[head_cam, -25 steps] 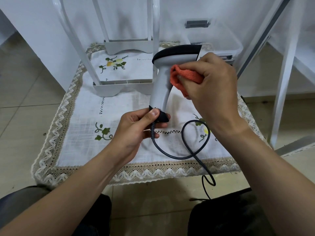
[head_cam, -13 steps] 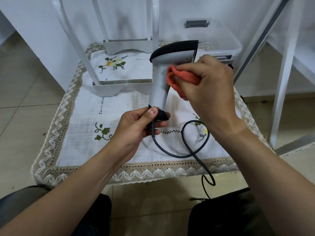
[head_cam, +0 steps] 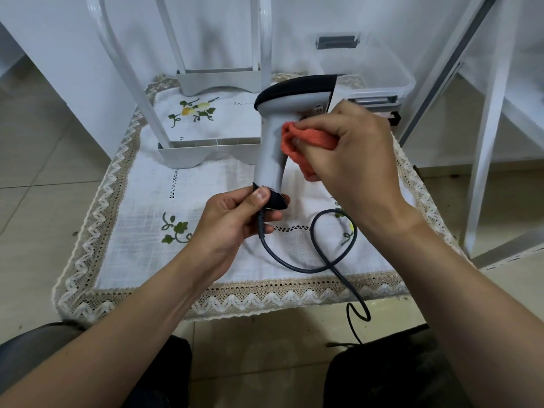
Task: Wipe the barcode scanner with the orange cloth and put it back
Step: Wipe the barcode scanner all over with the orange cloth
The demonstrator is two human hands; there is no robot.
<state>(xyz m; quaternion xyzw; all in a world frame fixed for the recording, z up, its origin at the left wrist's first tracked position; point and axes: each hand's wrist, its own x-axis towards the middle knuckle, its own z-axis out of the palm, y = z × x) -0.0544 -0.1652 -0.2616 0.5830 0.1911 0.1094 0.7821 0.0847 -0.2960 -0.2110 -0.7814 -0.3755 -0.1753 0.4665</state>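
Observation:
The grey barcode scanner (head_cam: 272, 142) with a black top stands upright above the white embroidered cloth (head_cam: 141, 201). My left hand (head_cam: 235, 219) grips the black foot of its handle, where the dark cable (head_cam: 309, 260) comes out. My right hand (head_cam: 353, 154) holds the bunched orange cloth (head_cam: 306, 142) and presses it against the right side of the handle, just under the scanner's head. The cable loops over the embroidered cloth and drops off its front edge.
White plastic stool legs (head_cam: 138, 92) stand on the back of the embroidered cloth, just left of the scanner. A clear plastic box (head_cam: 368, 72) sits behind the scanner. White shelf posts (head_cam: 488, 142) rise at the right. Tiled floor surrounds the low surface.
The orange cloth in my right hand has slid a little to the left along the scanner's handle. The scanner has tipped slightly. My left hand has kept its grip.

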